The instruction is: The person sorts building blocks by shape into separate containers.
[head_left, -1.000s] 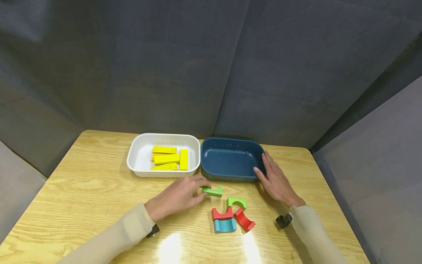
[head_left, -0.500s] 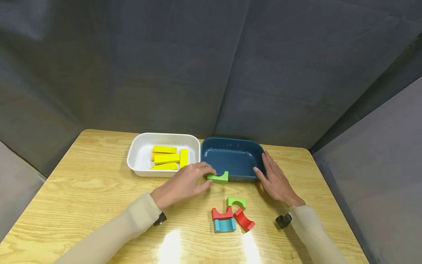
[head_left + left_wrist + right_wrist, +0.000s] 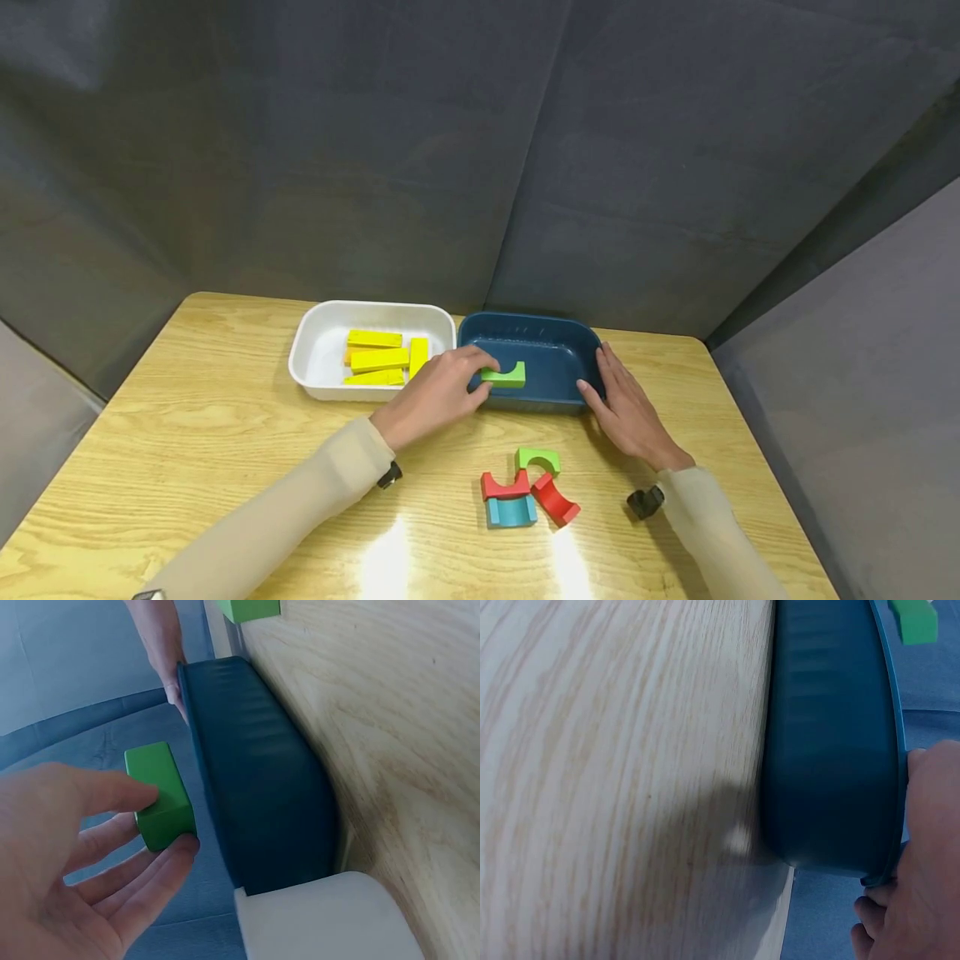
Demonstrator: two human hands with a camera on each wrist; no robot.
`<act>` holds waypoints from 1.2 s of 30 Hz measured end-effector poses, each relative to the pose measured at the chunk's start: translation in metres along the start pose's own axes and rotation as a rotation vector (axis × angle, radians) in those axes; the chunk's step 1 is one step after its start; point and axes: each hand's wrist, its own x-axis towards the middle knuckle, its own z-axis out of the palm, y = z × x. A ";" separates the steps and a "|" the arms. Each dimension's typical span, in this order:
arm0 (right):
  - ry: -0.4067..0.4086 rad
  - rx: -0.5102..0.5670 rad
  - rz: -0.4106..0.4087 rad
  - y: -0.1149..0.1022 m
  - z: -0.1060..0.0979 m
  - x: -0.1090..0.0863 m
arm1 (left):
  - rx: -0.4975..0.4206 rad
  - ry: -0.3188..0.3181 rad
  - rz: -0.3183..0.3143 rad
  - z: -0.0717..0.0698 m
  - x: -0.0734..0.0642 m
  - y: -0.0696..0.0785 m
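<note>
My left hand (image 3: 438, 393) pinches a green arch block (image 3: 508, 379) between thumb and fingers. In the head view the block overlaps the inside of the dark blue bin (image 3: 536, 407); the left wrist view shows it higher than the bin's rim, its end face (image 3: 169, 821) between the fingertips. At the bin's right end rests my right hand (image 3: 630, 412), its fingers straight along the outer wall and its thumb at the front rim. Nearer me on the table stand another green arch block (image 3: 537, 457), two red arch blocks (image 3: 556, 502) and a blue one (image 3: 512, 514).
A white bin (image 3: 315, 388) adjoins the blue bin on the left and holds several yellow rectangular blocks (image 3: 378, 361). Behind the wooden table (image 3: 187, 433) hangs a dark grey curtain (image 3: 375, 167).
My left hand has carried the green arch block up from the table, away from me and slightly right, over the blue bin. My right hand and the other blocks have stayed in place.
</note>
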 end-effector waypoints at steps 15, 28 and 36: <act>-0.002 0.008 -0.004 -0.001 -0.001 -0.001 | 0.034 -0.006 -0.024 0.018 0.017 -0.016; -0.002 0.004 -0.004 -0.001 0.000 -0.001 | 0.061 -0.041 -0.048 0.026 0.025 -0.022; -0.004 0.001 -0.004 -0.001 0.000 -0.001 | 0.083 -0.076 -0.068 0.029 0.031 -0.023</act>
